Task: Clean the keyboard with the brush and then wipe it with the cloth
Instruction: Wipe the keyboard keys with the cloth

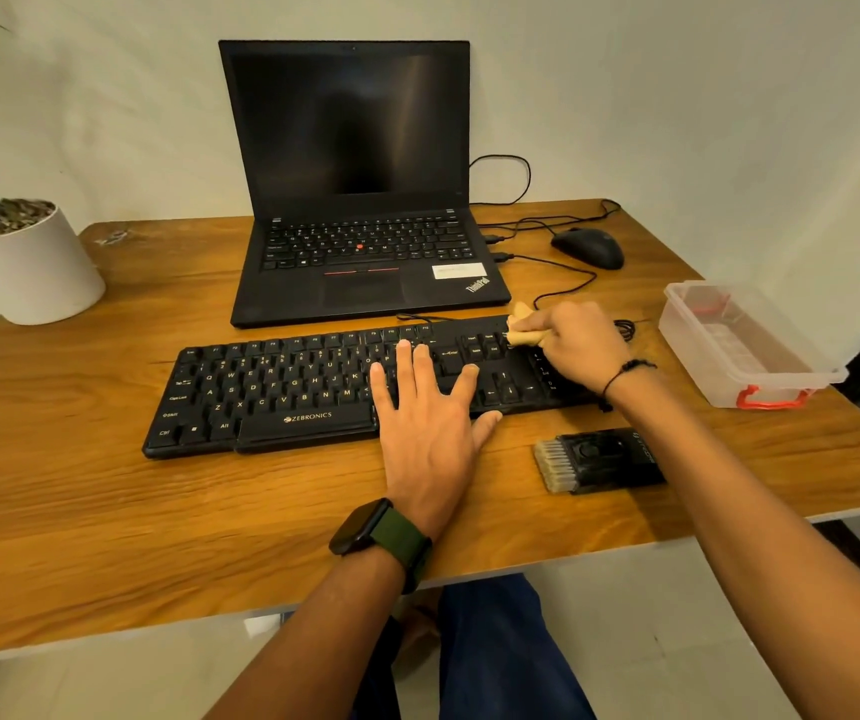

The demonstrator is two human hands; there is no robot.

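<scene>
A black Zebronics keyboard point(282, 392) lies across the wooden table in front of the laptop. My left hand point(430, 407) lies flat on its right-middle keys, fingers spread and straight. My right hand point(581, 345) grips a yellowish cloth point(521, 327) bunched against the keyboard's upper right, near the navigation keys. A black brush point(599, 459) with pale bristles pointing left lies on the table just in front of the keyboard's right end, held by neither hand.
An open black laptop point(360, 200) stands behind the keyboard. A black mouse point(589, 246) and cables lie at the back right. A clear plastic box point(744, 345) with red clips sits at the right edge. A white plant pot point(17, 267) stands at the left.
</scene>
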